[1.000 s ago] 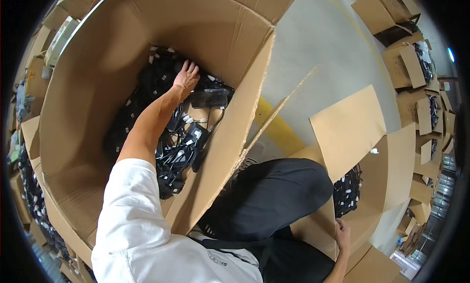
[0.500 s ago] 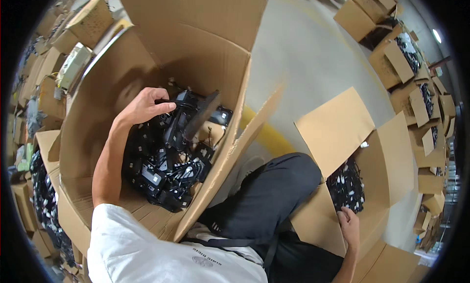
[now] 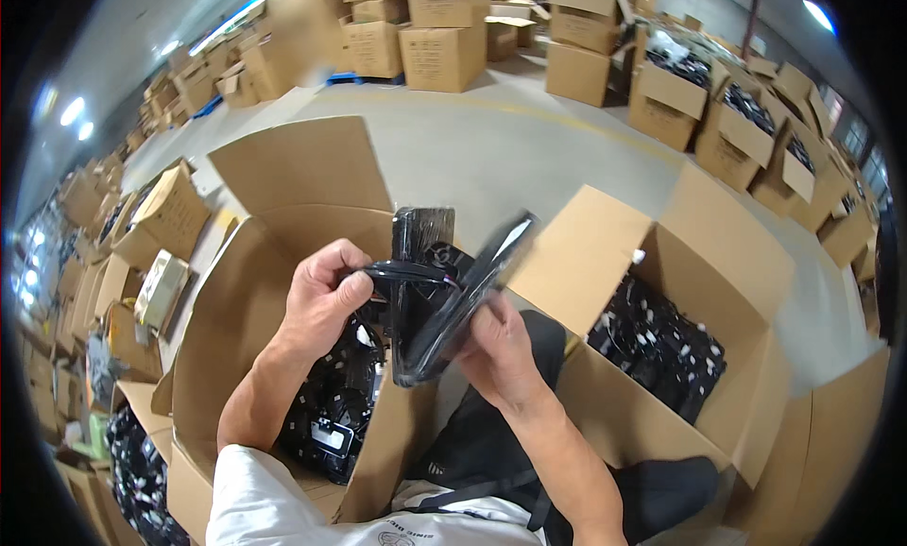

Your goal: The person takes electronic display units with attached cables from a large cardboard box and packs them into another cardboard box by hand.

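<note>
My left hand (image 3: pixel 326 296) pinches a looped black cable (image 3: pixel 406 273) between thumb and fingers. The cable runs to a pair of long, glossy black parts in film. One black part (image 3: pixel 422 230) stands nearly upright, and the other black part (image 3: pixel 487 281) tilts to the right, blurred by motion. Against the tilted one, my right hand (image 3: pixel 496 343) is closed, its fingertips partly hidden behind it. Both parts are held above the inner edge of the left carton (image 3: pixel 227 310). Inside that carton lies a pile of black parts with cables (image 3: pixel 331 423).
At my right, an open carton (image 3: pixel 756 385) holds black cabled parts with white connectors (image 3: pixel 657 348). Its raised flap (image 3: pixel 578 248) leans toward my hands. My knee sits between the two cartons. Stacked cartons (image 3: pixel 439 55) line the far side, beyond grey floor (image 3: pixel 472 149).
My left hand has lifted the cabled black parts out of the left carton. My right hand has left the right carton and taken hold of one part. The view has tilted up.
</note>
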{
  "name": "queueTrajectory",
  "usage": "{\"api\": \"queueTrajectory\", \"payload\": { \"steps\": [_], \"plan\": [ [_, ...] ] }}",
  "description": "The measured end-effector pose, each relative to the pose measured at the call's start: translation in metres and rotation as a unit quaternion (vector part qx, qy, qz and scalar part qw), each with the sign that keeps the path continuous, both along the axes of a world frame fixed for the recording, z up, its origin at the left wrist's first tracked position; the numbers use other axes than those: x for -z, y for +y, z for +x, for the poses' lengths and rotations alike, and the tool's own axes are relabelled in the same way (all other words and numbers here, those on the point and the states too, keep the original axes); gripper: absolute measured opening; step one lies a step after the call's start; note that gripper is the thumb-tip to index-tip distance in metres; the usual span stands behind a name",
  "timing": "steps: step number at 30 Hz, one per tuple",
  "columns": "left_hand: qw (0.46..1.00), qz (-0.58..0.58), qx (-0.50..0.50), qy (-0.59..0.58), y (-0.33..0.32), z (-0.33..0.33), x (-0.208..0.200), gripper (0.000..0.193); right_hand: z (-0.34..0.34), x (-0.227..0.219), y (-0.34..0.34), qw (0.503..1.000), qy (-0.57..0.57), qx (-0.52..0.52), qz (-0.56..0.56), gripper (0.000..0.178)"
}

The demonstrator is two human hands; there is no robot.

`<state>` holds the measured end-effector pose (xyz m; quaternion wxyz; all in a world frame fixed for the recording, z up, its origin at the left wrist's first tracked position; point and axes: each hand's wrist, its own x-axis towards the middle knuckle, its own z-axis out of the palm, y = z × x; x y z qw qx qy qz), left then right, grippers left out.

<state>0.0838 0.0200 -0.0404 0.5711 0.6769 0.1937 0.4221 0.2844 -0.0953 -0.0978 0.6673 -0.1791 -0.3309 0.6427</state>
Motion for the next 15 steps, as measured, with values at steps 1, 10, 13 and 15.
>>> {"api": "queueTrajectory", "payload": {
  "steps": [1, 10, 13, 15],
  "plan": [
    [0.997, -0.004, -0.003, 0.075, -0.010, 0.010, -0.004, 0.024, 0.000, -0.007, -0.007, 0.995, 0.030, 0.097, 0.005, 0.069],
    [0.894, -0.183, 0.341, 0.225, 0.001, 0.076, -0.019, 0.068, 0.078, -0.017, -0.076, 0.987, -0.124, 0.099, 0.002, 0.061],
    [0.869, -0.125, 0.335, 0.341, 0.004, 0.094, -0.017, 0.037, 0.079, -0.009, -0.079, 0.978, -0.199, 0.069, 0.001, 0.064],
    [0.898, 0.090, 0.301, 0.308, 0.010, 0.085, 0.014, 0.027, 0.072, -0.010, -0.078, 0.958, -0.277, 0.069, 0.017, 0.060]
  ]
}}
